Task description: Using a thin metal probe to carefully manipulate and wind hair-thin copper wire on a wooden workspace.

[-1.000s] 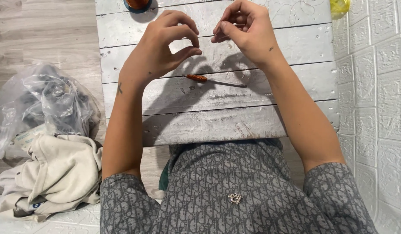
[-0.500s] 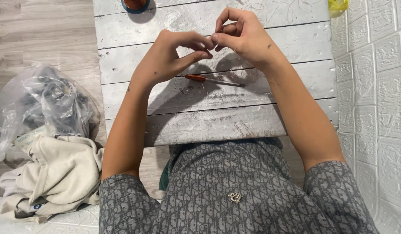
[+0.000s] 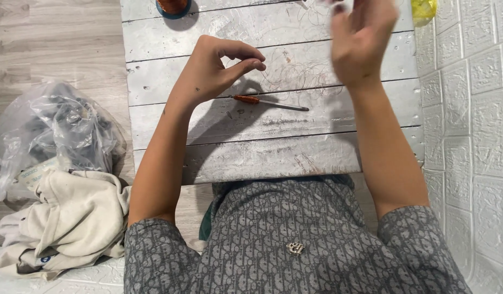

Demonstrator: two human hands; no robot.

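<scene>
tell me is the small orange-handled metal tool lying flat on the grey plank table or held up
Lying flat. The small orange-handled metal tool rests on the grey plank table, between the left hand and the blurred right hand; neither touches it.

A whitewashed plank table (image 3: pixel 235 158) stood on a grey wood floor (image 3: pixel 50 49). A white embossed brick-pattern wall (image 3: pixel 469 136) ran along the right. Light from above cast soft shadows across the planks.

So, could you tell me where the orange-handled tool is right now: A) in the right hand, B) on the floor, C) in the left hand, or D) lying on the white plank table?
D: the orange-handled tool lies flat on the white plank table, with neither hand touching it.
</scene>
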